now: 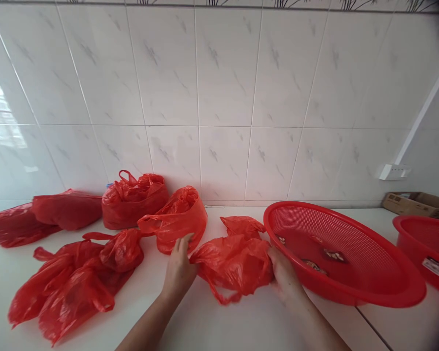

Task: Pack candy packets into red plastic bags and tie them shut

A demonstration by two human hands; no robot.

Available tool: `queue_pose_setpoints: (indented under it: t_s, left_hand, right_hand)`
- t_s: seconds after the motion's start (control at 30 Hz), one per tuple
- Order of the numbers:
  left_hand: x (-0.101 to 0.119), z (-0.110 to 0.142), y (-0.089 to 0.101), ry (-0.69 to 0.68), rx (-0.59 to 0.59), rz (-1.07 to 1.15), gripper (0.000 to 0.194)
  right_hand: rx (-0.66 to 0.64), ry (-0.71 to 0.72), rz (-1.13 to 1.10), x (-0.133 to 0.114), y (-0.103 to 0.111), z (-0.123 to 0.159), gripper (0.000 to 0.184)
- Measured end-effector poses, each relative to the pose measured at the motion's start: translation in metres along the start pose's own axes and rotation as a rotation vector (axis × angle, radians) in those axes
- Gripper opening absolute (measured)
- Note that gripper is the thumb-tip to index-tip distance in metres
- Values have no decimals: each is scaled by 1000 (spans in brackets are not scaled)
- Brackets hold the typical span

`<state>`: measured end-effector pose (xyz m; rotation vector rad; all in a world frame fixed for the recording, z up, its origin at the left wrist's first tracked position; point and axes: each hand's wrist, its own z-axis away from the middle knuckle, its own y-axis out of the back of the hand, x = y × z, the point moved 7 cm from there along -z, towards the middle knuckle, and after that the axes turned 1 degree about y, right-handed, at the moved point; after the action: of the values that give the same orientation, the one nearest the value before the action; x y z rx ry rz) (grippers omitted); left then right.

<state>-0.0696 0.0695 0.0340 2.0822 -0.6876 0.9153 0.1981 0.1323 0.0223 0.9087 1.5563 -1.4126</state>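
A crumpled red plastic bag (236,261) is between my hands, low over the white table, with a handle loop hanging toward me. My left hand (179,270) grips its left edge, thumb and fingers closed on the film. On the other side my right hand (282,273) holds the right edge; the bag partly hides those fingers. Just behind my left hand stands a filled, open-handled red bag (183,219). Close to my right hand is a large red plastic basket (351,287) with a few small patterned pieces inside.
Knotted red bags (76,287) lie at the left front. Along the tiled wall sit a bulky red bag (135,202) and folded red bundles (68,209). A second red basket (409,243) and a cardboard box (417,204) stand at the right, below a wall socket (394,171).
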Motion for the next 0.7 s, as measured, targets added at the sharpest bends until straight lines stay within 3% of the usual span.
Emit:
queue_pose_setpoints:
  t_s: [0.13, 0.17, 0.2, 0.27, 0.37, 0.43, 0.5, 0.57, 0.63, 0.7]
  left_hand:
    - [71, 38, -14, -665, -102, -198, 75]
    - [81, 48, -19, -764, -133, -233, 76]
    - [86, 52, -24, -776, -172, -241, 72]
    - [83, 49, -33, -589, -252, -174, 48]
    - [56, 35, -36, -83, -214, 117, 9]
    - [43, 31, -35, 110, -124, 272, 12]
    - [40, 30, -35, 167, -89, 339, 16]
    - [39, 30, -37, 200, -103, 391, 15]
    - [36, 29, -39, 242, -121, 454, 18]
    - [31, 24, -34, 269, -100, 507, 22]
  right_hand:
    - [13, 1, 220, 6, 0, 1, 22]
    - [1, 1, 284, 7, 0, 0, 24]
    - [-14, 10, 355, 6, -1, 0, 25]
    - [-7, 90, 522, -1, -2, 1, 23]
    - [143, 422, 787, -30, -6, 17, 20]
    - [197, 711, 922, -47, -21, 40, 24]
    - [100, 897, 1026, -48, -44, 62, 14]
    - [-64, 873, 1134, -34, -64, 71, 14]
    - [-167, 696, 1279, -11, -71, 66, 20]
    - [-193, 483, 1434, 9, -64, 54, 19]
